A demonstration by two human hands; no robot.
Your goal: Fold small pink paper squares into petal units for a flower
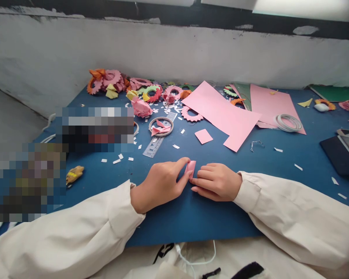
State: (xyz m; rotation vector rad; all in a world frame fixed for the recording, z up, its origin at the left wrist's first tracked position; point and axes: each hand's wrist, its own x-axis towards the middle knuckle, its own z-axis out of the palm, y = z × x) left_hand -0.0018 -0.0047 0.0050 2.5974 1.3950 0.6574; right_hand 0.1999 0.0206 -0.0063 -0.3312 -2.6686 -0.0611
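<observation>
My left hand [164, 182] pinches a small folded piece of pink paper [192, 166] between thumb and index finger, just above the table. My right hand [218, 181] lies palm down beside it, fingers reaching left. One of its fingertips is at the paper's lower edge; whether it presses on it I cannot tell. Beyond the hands lies a pink paper square [204, 136]. A clear ruler [149, 150] rests to the left, under a tape roll [172, 128] with pink folded scraps inside it.
Large pink sheets [218, 112] and another tape roll [289, 123] lie at the back right. Folded paper rings [113, 79] pile along the wall. White paper bits [176, 147] are scattered about. A yellow toy figure [75, 175] is left; a dark phone-like object [339, 155] is right.
</observation>
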